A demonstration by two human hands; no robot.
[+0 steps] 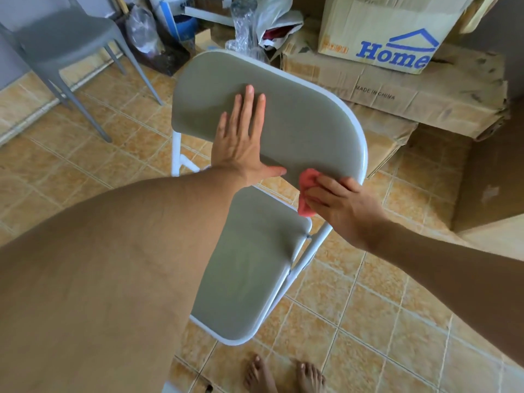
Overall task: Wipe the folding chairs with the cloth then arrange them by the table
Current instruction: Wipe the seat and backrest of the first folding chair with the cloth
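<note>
The folding chair point(283, 117) stands open in the middle of the frame on the tiled floor point(397, 321), with both hands on its grey backrest. The left hand point(241, 137) lies flat on the pad's centre, fingers straight and spread, thumb along the lower edge, gripping nothing. The right hand point(340, 199) is at the backrest's lower right corner, fingers curled over a pink cloth point(307, 178) bunched against the pad's edge just beside the white tube frame (most of the cloth is hidden under the fingers).

The backrest's long axis runs from the upper left toward the lower right of the frame. The seat point(249, 265) stretches from below the hands down toward the bottom centre, its front edge nearest the bare feet point(258, 375).

A grey plastic chair point(65, 38) stands at upper left, and cardboard boxes point(397, 29) are stacked at upper right.
</note>
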